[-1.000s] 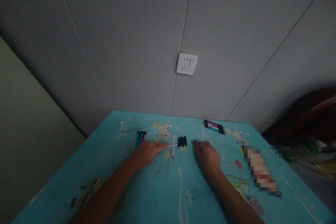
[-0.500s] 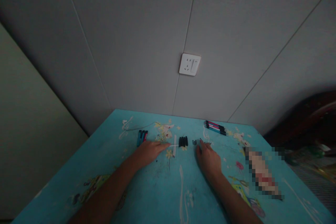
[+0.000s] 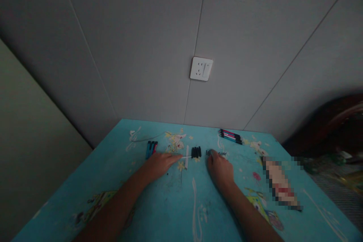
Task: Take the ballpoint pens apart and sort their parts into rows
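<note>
While the left hand point(image 3: 162, 163) pinches a thin white stick point(image 3: 184, 157) in narrowed fingertips, seemingly for steadiness, black tubes point(image 3: 196, 152) lie between both hands' fingers, apparently grouped by kind; beside small black pieces point(image 3: 207, 152), the right hand's point(image 3: 221, 168) grip is impossible to tell.

Looks like a room in a home here, folks! The counter point(image 3: 159, 208) wears a bright blue cover point(image 3: 176, 200), printed with cartoon characters point(image 3: 256, 205) and little yellow flowers point(image 3: 180, 166). Right behind it, a grey panelled wall point(image 3: 147, 45), and there's a white socket plate point(image 3: 201, 69) with its switch point(image 3: 207, 70), household style. Bedroom, study, dining corner? Can't tell from this spot.
</note>
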The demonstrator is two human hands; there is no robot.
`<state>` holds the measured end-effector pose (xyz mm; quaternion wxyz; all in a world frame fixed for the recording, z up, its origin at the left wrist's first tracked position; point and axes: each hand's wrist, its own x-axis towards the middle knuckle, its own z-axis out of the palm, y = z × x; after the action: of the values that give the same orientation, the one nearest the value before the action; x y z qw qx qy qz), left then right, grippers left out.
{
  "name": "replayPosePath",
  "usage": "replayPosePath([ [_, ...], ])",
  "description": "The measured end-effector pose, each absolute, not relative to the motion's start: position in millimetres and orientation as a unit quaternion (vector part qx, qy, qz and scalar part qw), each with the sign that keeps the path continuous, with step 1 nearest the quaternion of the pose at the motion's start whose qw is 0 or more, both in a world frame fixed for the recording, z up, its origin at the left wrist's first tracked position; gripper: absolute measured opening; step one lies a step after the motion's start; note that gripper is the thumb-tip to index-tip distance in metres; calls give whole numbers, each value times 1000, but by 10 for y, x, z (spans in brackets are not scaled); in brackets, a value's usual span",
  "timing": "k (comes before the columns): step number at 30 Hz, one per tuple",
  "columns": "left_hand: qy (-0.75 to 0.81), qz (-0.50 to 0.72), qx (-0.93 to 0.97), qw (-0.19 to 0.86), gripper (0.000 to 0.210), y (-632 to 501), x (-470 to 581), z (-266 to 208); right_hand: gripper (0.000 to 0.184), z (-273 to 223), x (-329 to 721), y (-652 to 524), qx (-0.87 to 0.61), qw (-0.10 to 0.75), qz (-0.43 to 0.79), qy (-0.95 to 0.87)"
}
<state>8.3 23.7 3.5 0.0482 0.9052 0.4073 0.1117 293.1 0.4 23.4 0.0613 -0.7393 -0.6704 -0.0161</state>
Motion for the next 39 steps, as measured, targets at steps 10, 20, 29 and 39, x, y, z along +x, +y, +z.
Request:
replayPosePath([
  [10, 412, 108, 904, 34, 46, 218, 84, 75, 36, 127, 3021, -27, -740, 45, -27, -671],
  [20, 401, 163, 897, 86, 37, 197, 97, 125, 35, 198, 3033, -72, -738, 49, -15, -673],
  [29, 412, 150, 894, 89, 37, 176, 107, 155, 35, 226, 3034, -74, -740, 29, -9, -672],
  [39, 418, 113, 898, 77, 41, 200, 83, 113, 35, 187, 3052, -76, -728, 46, -13, -684],
])
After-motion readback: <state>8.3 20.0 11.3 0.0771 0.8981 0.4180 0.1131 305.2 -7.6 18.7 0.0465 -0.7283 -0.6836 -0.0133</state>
